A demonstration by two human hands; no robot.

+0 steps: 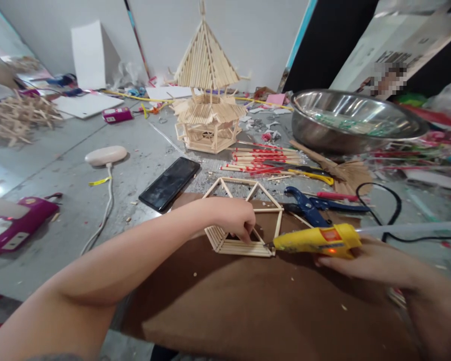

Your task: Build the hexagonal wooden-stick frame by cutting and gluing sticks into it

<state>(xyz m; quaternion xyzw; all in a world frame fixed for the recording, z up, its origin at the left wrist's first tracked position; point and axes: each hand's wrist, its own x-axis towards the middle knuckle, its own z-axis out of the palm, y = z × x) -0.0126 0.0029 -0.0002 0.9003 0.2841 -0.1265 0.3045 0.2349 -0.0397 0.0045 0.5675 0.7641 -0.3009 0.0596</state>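
Note:
A hexagonal frame of wooden sticks (244, 249) lies flat on a brown board (248, 301), with rows of sticks filling its near and left sections. My left hand (238, 218) reaches over it, fingers closed and pointing down on the innermost stick of the near row; its fingertips are partly hidden. In my right hand (361, 260) is a yellow hot glue gun (315, 240) with an orange light lit. The gun's nozzle meets the right end of that near row. A clear glue stick (406, 228) juts from the back of the gun.
Behind the frame stands a stick pagoda (209, 100). A black phone (170, 183) lies to the left. Red-marked sticks (263, 158), blue pliers (308, 204) and a metal bowl (357, 125) are on the right. A purple device (18, 225) sits far left. A black cable (396, 205) loops at right.

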